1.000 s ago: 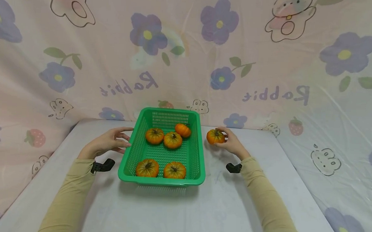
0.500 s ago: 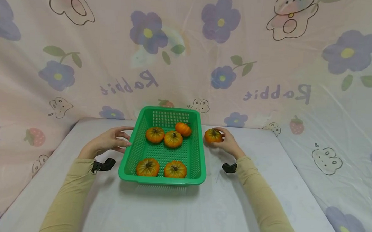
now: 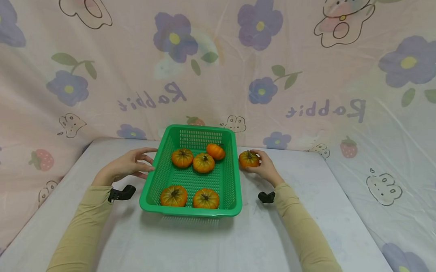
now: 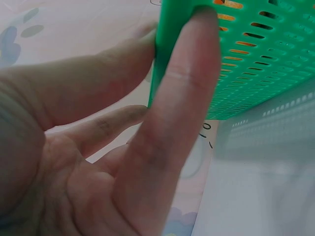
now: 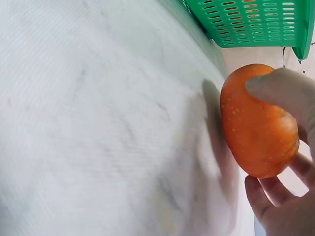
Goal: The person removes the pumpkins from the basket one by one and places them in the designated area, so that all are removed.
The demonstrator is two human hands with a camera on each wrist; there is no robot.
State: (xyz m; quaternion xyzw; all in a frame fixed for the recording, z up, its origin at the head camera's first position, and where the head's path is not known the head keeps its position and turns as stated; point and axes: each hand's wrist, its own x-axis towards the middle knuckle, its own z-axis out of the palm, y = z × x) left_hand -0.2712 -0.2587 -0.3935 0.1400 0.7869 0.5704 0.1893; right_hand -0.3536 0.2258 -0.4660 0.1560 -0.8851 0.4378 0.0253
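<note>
My right hand (image 3: pixel 265 168) is grasping a small pumpkin (image 3: pixel 248 159) just right of the green basket (image 3: pixel 231 175) at the frame's centre, lifted off the table (image 3: pixel 198 248). My left hand (image 3: pixel 129 166) is pressing relaxed fingers (image 4: pixel 182 98) against the basket's left wall.

Sleeves: long, pale tan, on both arms
Wrists: small black camera mount (image 3: pixel 121 193) strapped at each cuff
Hands: bare

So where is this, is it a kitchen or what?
Probably not a kitchen: it looks like a table set up for filming. A cartoon rabbit-and-flower sheet hangs behind it, and a green basket holds little pumpkins, likely toys.
</note>
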